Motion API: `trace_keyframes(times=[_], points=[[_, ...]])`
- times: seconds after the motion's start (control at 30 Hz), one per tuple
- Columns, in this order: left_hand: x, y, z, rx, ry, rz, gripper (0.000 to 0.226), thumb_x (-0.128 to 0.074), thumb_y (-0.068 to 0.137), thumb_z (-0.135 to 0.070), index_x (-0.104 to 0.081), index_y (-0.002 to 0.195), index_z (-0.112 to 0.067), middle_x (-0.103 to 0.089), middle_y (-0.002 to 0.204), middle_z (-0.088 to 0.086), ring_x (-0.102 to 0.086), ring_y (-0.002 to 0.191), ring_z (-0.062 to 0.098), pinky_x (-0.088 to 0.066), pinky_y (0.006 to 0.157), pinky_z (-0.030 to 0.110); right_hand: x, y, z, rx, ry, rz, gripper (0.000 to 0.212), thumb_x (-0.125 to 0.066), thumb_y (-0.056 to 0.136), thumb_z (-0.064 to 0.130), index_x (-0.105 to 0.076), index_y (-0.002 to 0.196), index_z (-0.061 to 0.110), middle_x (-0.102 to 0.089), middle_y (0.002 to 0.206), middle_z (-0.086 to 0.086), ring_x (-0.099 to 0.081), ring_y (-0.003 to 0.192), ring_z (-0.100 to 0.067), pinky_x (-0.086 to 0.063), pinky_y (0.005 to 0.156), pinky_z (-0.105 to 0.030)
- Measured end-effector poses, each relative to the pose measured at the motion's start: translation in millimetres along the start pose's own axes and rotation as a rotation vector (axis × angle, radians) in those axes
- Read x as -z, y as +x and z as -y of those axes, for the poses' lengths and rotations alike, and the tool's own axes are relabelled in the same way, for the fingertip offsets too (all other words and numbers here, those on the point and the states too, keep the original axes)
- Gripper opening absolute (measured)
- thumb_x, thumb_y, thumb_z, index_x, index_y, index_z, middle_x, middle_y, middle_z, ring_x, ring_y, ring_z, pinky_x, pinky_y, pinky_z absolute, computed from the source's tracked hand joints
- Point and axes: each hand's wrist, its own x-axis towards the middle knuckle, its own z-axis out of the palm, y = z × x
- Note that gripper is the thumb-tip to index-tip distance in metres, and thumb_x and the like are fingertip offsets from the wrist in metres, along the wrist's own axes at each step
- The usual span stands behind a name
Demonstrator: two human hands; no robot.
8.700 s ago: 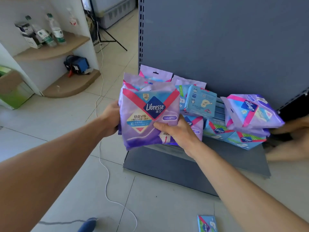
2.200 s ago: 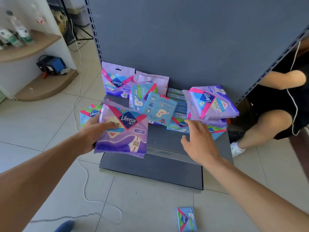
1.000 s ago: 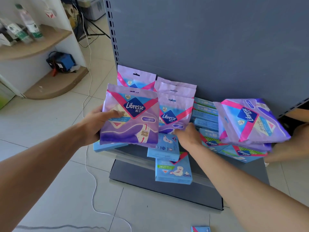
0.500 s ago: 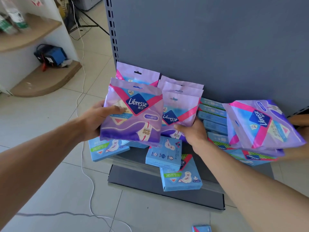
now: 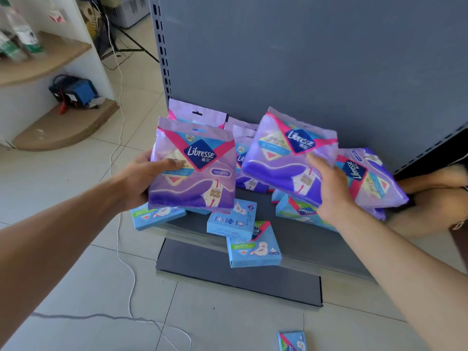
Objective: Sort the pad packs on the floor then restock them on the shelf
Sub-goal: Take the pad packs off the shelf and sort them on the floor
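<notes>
— Above the low shelf [image 5: 298, 239], what's in each hand?

— The left hand [image 5: 141, 178] grips one purple pad pack [image 5: 195, 171] upright by its left edge. The right hand [image 5: 329, 188] grips a second purple pack [image 5: 291, 153], tilted, further right.

— And the others?

— More purple packs [image 5: 369, 178] lean against the grey back panel [image 5: 304, 59]; blue boxes [image 5: 253, 245] lie along the shelf's near edge, one [image 5: 291, 342] on the floor.

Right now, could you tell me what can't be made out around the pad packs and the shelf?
All in the head view:
- Upright packs at the back: labels covered by the two held purple packs.
- Blue box on the floor: cut off by the bottom edge.
- Bottles on the wooden shelf: blurred, labels unreadable.
- Right hand: its grip fingers hidden behind its pack.
</notes>
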Motion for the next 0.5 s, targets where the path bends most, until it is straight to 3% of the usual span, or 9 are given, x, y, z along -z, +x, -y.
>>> trace_keyframes(times=[0.1,0.17,0.23,0.37,0.43,0.5], points=[[-20.3,-14.3,6.8,-0.008,-0.007,0.009,0.056,-0.081,0.068,-0.018,-0.058,0.119,-0.013,-0.071,0.112,0.013,-0.073,0.084,0.024,-0.060,0.062,0.034,21.5,-33.1,-1.9,-0.215,0.188,0.260,0.024,-0.064,0.082,0.032,-0.075,0.098,0.017,-0.076,0.094,-0.005,-0.073,0.075,-0.019,-0.060,0.064,-0.031],[-36.4,-24.1,12.1,-0.023,-0.040,0.025,0.057,-0.081,0.069,-0.013,-0.058,0.121,-0.010,-0.071,0.112,0.015,-0.072,0.084,0.025,-0.059,0.062,0.035,25.7,-53.2,-11.3,-0.279,0.216,0.350,0.022,-0.063,0.077,0.029,-0.078,0.087,0.016,-0.076,0.091,-0.007,-0.074,0.075,-0.021,-0.061,0.067,-0.035],[-54.6,-33.5,19.9,-0.044,-0.100,0.046,0.054,-0.079,0.069,-0.005,-0.060,0.119,-0.009,-0.070,0.110,0.016,-0.072,0.082,0.026,-0.059,0.062,0.035,26.7,-68.2,-21.9,-0.286,0.209,0.387,0.021,-0.062,0.077,0.025,-0.075,0.089,0.013,-0.076,0.089,-0.010,-0.073,0.074,-0.023,-0.061,0.068,-0.036],[-98.6,-52.7,37.0,-0.055,-0.140,0.095,0.038,-0.071,0.075,-0.009,-0.063,0.112,-0.009,-0.073,0.102,0.014,-0.073,0.082,0.029,-0.059,0.063,0.038,30.2,-88.5,-36.4,-0.261,0.230,0.450,0.020,-0.067,0.076,0.018,-0.073,0.095,0.012,-0.075,0.093,-0.012,-0.073,0.077,-0.024,-0.061,0.072,-0.037],[-122.3,-59.9,43.8,-0.056,-0.144,0.087,0.023,-0.064,0.084,0.001,-0.065,0.103,-0.011,-0.074,0.093,0.012,-0.073,0.076,0.027,-0.060,0.062,0.037,37.3,-93.8,-41.6,-0.234,0.260,0.479,0.030,-0.068,0.078,0.019,-0.070,0.106,0.010,-0.074,0.103,-0.014,-0.073,0.085,-0.027,-0.060,0.076,-0.038],[-139.4,-62.3,48.7,-0.051,-0.146,0.060,0.021,-0.057,0.088,0.002,-0.065,0.102,-0.012,-0.074,0.094,0.014,-0.073,0.078,0.028,-0.061,0.066,0.039,47.4,-95.7,-45.0,-0.194,0.270,0.439,0.043,-0.070,0.077,0.021,-0.065,0.117,0.007,-0.071,0.111,-0.017,-0.072,0.092,-0.029,-0.059,0.078,-0.039]])
